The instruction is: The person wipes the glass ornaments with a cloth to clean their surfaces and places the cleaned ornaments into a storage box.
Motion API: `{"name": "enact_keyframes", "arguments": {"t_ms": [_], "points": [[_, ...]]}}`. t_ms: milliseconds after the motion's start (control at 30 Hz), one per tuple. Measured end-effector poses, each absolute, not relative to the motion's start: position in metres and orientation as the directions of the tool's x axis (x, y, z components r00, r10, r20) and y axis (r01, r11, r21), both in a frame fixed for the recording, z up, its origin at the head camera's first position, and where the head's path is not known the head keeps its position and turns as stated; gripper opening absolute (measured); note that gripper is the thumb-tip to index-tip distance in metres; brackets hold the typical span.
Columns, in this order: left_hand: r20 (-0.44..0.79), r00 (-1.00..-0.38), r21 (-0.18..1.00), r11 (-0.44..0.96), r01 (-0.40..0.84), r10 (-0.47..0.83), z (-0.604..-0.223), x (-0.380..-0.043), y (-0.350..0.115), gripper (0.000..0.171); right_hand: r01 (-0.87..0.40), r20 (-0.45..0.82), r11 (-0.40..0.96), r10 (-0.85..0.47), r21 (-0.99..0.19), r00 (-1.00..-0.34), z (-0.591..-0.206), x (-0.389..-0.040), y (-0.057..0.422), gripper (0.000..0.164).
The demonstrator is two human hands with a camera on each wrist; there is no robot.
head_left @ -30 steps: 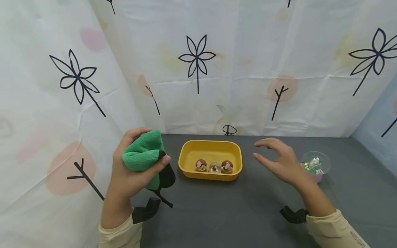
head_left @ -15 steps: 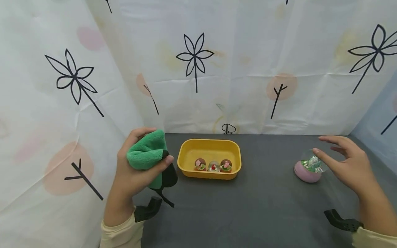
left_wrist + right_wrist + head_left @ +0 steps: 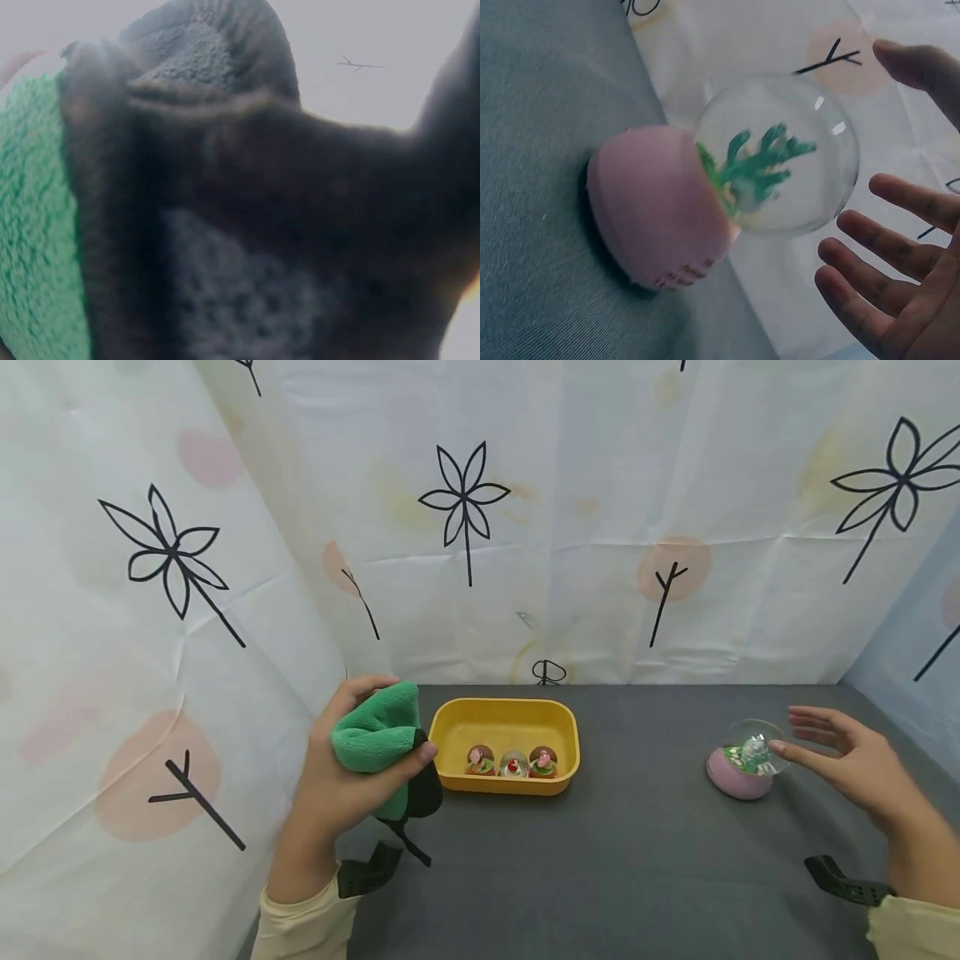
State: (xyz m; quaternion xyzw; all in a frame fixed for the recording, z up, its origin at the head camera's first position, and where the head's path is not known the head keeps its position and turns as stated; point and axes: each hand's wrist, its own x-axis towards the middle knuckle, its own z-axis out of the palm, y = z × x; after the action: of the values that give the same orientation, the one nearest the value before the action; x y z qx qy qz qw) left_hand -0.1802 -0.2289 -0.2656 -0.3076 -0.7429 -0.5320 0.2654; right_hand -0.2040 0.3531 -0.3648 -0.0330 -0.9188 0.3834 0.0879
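My left hand grips a folded green cloth with black trim and a dangling dark strap, held up left of the yellow tray. In the left wrist view the cloth's green side and blurred dark part fill most of the picture. A snow globe with a pink base and clear dome stands on the table at the right. Inside the dome is a green coral-like figure, clearer on the globe in the right wrist view. My right hand is just right of the dome, fingers spread; contact cannot be told.
The yellow tray sits at the middle of the grey table, with three small globe-like ornaments along its near side. White patterned cloth walls stand behind and at the left, and a bluish one at the right.
My right hand has moved right from beside the tray, past the snow globe to its far right side, then lowered slightly. My left hand, still gripping the cloth, has shifted a little right.
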Motion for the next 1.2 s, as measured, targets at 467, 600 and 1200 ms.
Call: {"name": "enact_keyframes", "arguments": {"t_ms": [467, 600, 1200], "points": [[0.710, -0.685, 0.644, 0.243, 0.726, 0.164, -0.268, -0.182, -0.223, 0.079, 0.038, -0.093, 0.684, -0.043, -0.729, -0.995, -0.384, -0.216, 0.367, 0.103], [0.710, -0.684, 0.641, 0.249, 0.726, 0.168, -0.270, -0.184, -0.222, 0.081, 0.057, -0.121, 0.688, -0.045, -0.723, -0.992, -0.391, -0.220, 0.366, 0.103], [0.706, -0.681, 0.638, 0.243, 0.730, 0.193, -0.274, -0.186, -0.216, 0.083, -0.007, -0.061, 0.765, -0.061, -0.644, -0.996, -0.410, -0.225, 0.361, 0.090]]}}
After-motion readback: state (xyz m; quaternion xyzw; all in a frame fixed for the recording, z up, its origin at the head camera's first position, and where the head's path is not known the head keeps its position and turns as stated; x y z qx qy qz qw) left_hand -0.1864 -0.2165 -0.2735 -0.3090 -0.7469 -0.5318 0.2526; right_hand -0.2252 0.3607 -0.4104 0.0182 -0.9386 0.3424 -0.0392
